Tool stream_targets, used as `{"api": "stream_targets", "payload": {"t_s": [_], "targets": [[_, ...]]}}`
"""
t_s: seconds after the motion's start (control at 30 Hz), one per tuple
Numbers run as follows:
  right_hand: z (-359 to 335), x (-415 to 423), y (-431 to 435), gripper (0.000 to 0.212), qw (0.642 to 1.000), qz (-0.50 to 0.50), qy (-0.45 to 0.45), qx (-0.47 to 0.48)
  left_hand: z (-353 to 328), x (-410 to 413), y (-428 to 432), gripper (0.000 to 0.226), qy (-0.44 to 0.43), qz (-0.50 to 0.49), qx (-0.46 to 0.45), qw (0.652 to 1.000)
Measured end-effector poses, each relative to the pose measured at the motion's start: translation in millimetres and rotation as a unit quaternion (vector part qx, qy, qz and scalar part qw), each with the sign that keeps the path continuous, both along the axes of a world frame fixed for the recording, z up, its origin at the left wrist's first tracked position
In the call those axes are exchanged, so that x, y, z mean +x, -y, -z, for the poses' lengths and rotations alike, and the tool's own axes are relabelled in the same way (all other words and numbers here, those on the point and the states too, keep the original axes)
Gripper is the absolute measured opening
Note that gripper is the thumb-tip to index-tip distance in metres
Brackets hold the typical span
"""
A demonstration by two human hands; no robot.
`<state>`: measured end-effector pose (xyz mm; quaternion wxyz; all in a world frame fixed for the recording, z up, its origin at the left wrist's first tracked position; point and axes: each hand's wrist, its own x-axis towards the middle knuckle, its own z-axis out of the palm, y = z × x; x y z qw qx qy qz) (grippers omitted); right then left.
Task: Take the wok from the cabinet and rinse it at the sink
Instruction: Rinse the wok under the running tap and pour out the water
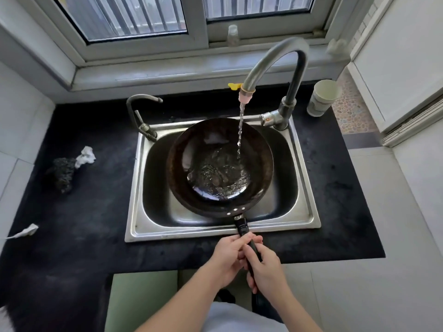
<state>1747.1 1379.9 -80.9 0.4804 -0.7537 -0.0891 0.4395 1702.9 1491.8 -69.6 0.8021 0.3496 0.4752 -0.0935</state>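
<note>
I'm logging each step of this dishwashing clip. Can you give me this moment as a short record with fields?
wok: dark round metal wok over the steel sink, water pooled inside
tap: tall curved grey faucet, running into the wok
hands: left hand and right hand both grip the black handle
counter: black, with a paper cup at right and a dark scrubber at left
</note>
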Motion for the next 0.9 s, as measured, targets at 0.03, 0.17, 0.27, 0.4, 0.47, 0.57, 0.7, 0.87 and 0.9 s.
{"api": "stream_targets", "payload": {"t_s": [0.03, 0.17, 0.27, 0.4, 0.47, 0.57, 0.7, 0.87, 0.9], "targets": [[0.1, -1.5, -0.7, 0.027, 1.0, 0.003, -0.002, 0.002, -0.5, -0.6, -0.4, 0.031, -0.001, 0.002, 0.003, 1.0], [0.6, -12.6, -8.1, 0.029, 1.0, 0.012, -0.01, 0.013, -2.3, -8.7, -8.1, 0.03, -0.009, 0.004, 0.023, 1.0], [0.9, -20.3, -13.5, 0.029, 0.999, 0.022, -0.021, 0.02, -3.7, -15.0, -11.8, 0.03, -0.015, 0.0, 0.023, 1.0], [1.4, -28.7, -20.9, 0.029, 0.999, 0.029, -0.022, 0.027, -3.1, -21.2, -17.8, 0.029, 0.002, -0.02, -0.011, 1.0], [1.3, -32.3, -23.5, 0.028, 0.999, 0.029, -0.021, 0.026, -2.4, -22.9, -20.3, 0.027, 0.012, -0.04, -0.029, 0.999], [0.2, -35.0, -25.4, 0.03, 1.0, 0.027, -0.005, 0.012, -1.8, -24.2, -20.9, 0.025, 0.015, -0.05, -0.018, 0.998], [1.9, -34.4, -24.0, 0.036, 0.998, 0.018, 0.049, -0.031, -0.1, -22.5, -18.6, 0.025, -0.003, -0.031, 0.028, 0.999], [-4.1, -13.5, -3.7, 0.042, 0.985, -0.004, 0.129, -0.115, 1.9, -21.8, -18.1, 0.021, 0.007, -0.051, 0.017, 0.999], [-5.0, -5.4, 1.7, 0.042, 0.984, 0.01, 0.133, -0.12, 1.8, -21.7, -18.1, 0.021, 0.009, -0.053, 0.015, 0.998]]}}
